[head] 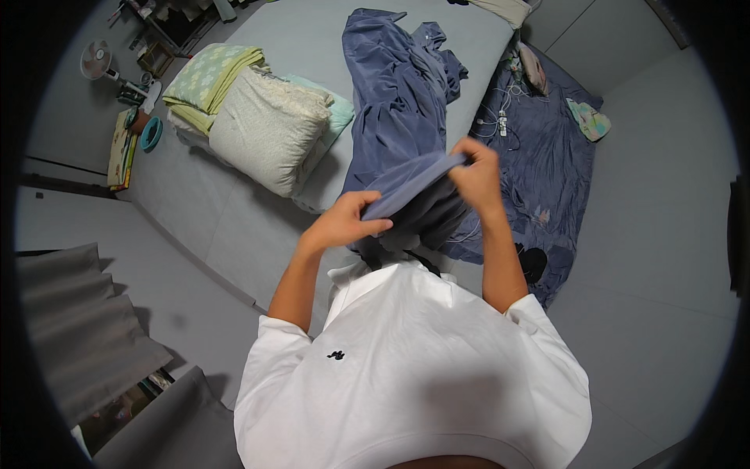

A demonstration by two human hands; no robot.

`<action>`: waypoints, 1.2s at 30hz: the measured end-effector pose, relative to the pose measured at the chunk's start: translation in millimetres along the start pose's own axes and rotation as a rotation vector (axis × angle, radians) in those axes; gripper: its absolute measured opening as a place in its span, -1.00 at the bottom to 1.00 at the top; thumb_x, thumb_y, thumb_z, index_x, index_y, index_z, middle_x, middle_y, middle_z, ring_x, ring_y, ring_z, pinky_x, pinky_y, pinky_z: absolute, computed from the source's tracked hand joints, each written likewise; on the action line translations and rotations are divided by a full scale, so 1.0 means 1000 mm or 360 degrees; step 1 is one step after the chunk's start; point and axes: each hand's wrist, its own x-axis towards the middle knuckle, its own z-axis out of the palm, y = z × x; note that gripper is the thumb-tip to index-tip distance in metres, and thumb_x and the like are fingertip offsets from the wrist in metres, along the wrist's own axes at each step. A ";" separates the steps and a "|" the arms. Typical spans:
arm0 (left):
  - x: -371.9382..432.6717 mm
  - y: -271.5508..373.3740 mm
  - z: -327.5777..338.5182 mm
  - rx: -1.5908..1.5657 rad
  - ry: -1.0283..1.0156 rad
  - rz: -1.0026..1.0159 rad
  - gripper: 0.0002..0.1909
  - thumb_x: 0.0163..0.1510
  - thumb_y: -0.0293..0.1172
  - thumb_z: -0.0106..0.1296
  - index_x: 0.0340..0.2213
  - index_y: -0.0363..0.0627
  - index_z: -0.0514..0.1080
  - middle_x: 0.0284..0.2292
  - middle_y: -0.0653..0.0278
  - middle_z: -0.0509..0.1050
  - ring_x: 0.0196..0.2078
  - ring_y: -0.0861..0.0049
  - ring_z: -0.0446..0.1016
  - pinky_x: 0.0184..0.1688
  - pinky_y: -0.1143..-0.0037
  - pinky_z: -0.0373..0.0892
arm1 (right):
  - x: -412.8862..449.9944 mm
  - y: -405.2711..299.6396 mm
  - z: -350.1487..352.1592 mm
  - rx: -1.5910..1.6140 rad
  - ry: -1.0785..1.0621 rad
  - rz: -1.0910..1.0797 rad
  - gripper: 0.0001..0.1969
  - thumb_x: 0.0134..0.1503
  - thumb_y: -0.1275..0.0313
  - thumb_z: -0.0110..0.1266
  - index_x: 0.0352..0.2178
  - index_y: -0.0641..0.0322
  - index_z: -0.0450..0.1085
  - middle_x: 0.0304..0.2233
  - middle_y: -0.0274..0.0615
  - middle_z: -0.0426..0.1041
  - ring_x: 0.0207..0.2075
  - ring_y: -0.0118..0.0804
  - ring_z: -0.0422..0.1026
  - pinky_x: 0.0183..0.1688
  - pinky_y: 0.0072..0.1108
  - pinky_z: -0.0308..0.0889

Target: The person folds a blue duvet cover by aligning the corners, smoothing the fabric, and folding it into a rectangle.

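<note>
A large blue-grey cloth (398, 117), rumpled in many folds, lies lengthwise over a pale bed (304, 35) and hangs down in front of my body. My left hand (345, 221) pinches one end of its raised edge between thumb and fingers. Farther to the right, and slightly blurred, my right hand (477, 176) grips the same edge a little higher. Between the two hands the edge is stretched slantwise, and the hanging part below it lies in dark shadow.
Left of the cloth sit a folded cream quilt (266, 132) and a green patterned quilt (214, 79). A blue sheet (527, 170) on the right bears a power strip (503, 124) with loose cables. At the far left stand a fan (96, 60) and a teal basin (151, 133).
</note>
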 end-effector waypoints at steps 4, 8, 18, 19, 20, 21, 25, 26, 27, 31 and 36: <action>-0.003 -0.012 -0.022 0.0201 0.0077 -0.0037 -0.80 -0.08 -0.45 0.18 -0.52 -0.23 0.34 -0.61 0.50 0.23 -0.55 0.80 0.14 -0.53 0.66 0.08 | 0.032 0.011 -0.030 0.0236 0.0542 -0.0077 -0.94 -0.21 0.66 -0.07 -0.66 0.29 0.27 -0.66 -0.52 0.19 -0.59 -0.67 0.13 -0.53 -0.76 0.04; -0.008 -0.044 -0.040 0.0226 -0.0026 -0.0041 -0.73 -0.12 -0.44 0.22 -0.58 -0.18 0.27 -0.62 0.53 0.19 -0.54 0.79 0.13 -0.52 0.63 0.07 | 0.044 0.009 -0.053 0.0347 0.0721 -0.0035 -0.90 -0.22 0.70 -0.10 -0.67 0.29 0.26 -0.65 -0.54 0.18 -0.58 -0.69 0.10 -0.52 -0.78 0.00; -0.043 -0.106 -0.108 0.0513 0.0213 -0.0301 -0.75 -0.23 -0.54 0.22 -0.54 -0.21 0.30 -0.61 0.45 0.29 -0.53 0.73 0.21 -0.46 0.62 0.19 | 0.056 0.041 -0.088 0.0460 0.0922 0.0036 -0.88 -0.20 0.69 -0.09 -0.69 0.24 0.28 -0.67 -0.54 0.20 -0.62 -0.68 0.12 -0.55 -0.80 0.00; -0.048 -0.109 -0.119 0.0511 0.0217 -0.0304 -0.75 -0.23 -0.54 0.22 -0.54 -0.21 0.30 -0.61 0.45 0.29 -0.53 0.73 0.21 -0.46 0.62 0.19 | 0.058 0.047 -0.092 0.0432 0.0938 0.0030 -0.88 -0.20 0.69 -0.09 -0.69 0.24 0.28 -0.67 -0.54 0.21 -0.63 -0.68 0.13 -0.56 -0.80 0.01; -0.053 -0.112 -0.130 0.0696 0.0265 -0.0352 -0.75 -0.23 -0.53 0.21 -0.53 -0.22 0.30 -0.61 0.43 0.29 -0.53 0.72 0.22 -0.46 0.61 0.19 | 0.060 0.051 -0.096 0.0420 0.0955 0.0045 -0.88 -0.19 0.68 -0.09 -0.69 0.24 0.29 -0.66 -0.52 0.22 -0.63 -0.68 0.13 -0.56 -0.80 0.01; -0.058 -0.113 -0.138 0.0881 0.0314 -0.0399 -0.76 -0.23 -0.53 0.20 -0.53 -0.22 0.30 -0.61 0.41 0.29 -0.53 0.70 0.23 -0.45 0.60 0.20 | 0.063 0.054 -0.099 0.0421 0.0949 0.0045 -0.88 -0.19 0.68 -0.09 -0.69 0.24 0.29 -0.66 -0.52 0.22 -0.63 -0.68 0.13 -0.56 -0.80 0.01; -0.071 -0.122 -0.154 0.1442 0.0627 -0.0381 -0.78 -0.20 -0.50 0.15 -0.54 -0.22 0.28 -0.59 0.38 0.30 -0.50 0.70 0.27 -0.43 0.58 0.21 | 0.070 0.061 -0.105 0.0453 0.0992 0.0071 -0.89 -0.16 0.67 -0.08 -0.65 0.24 0.31 -0.65 -0.49 0.24 -0.63 -0.66 0.14 -0.56 -0.78 0.03; -0.072 -0.128 -0.157 0.1561 0.0710 -0.0218 -0.81 -0.16 -0.50 0.12 -0.54 -0.20 0.28 -0.59 0.41 0.30 -0.49 0.71 0.27 -0.44 0.60 0.20 | 0.072 0.062 -0.105 0.0365 0.0946 0.0079 -0.89 -0.16 0.67 -0.08 -0.65 0.24 0.30 -0.65 -0.49 0.24 -0.63 -0.65 0.14 -0.55 -0.78 0.03; -0.073 -0.137 -0.160 0.1672 0.0791 -0.0053 -0.84 -0.11 -0.49 0.09 -0.54 -0.17 0.28 -0.60 0.44 0.29 -0.48 0.72 0.27 -0.44 0.62 0.19 | 0.073 0.062 -0.104 0.0273 0.0898 0.0086 -0.89 -0.15 0.67 -0.08 -0.65 0.24 0.30 -0.65 -0.49 0.25 -0.62 -0.65 0.15 -0.55 -0.77 0.03; -0.067 -0.164 -0.170 0.0224 0.1135 0.0001 -0.89 -0.03 -0.49 0.04 -0.51 -0.09 0.30 -0.60 0.52 0.25 -0.48 0.76 0.23 -0.45 0.66 0.15 | 0.075 0.069 -0.111 0.0396 0.0862 0.0087 -0.89 -0.15 0.67 -0.09 -0.66 0.24 0.29 -0.65 -0.49 0.23 -0.62 -0.64 0.14 -0.56 -0.75 0.03; -0.063 -0.133 -0.151 -0.0149 0.1265 -0.0053 -0.86 0.02 -0.32 0.11 -0.45 -0.03 0.37 -0.57 0.53 0.26 -0.50 0.81 0.19 -0.46 0.71 0.10 | 0.064 0.076 -0.112 0.0404 0.0850 0.0201 -0.90 -0.14 0.65 -0.09 -0.66 0.25 0.28 -0.66 -0.49 0.21 -0.61 -0.63 0.13 -0.54 -0.73 0.04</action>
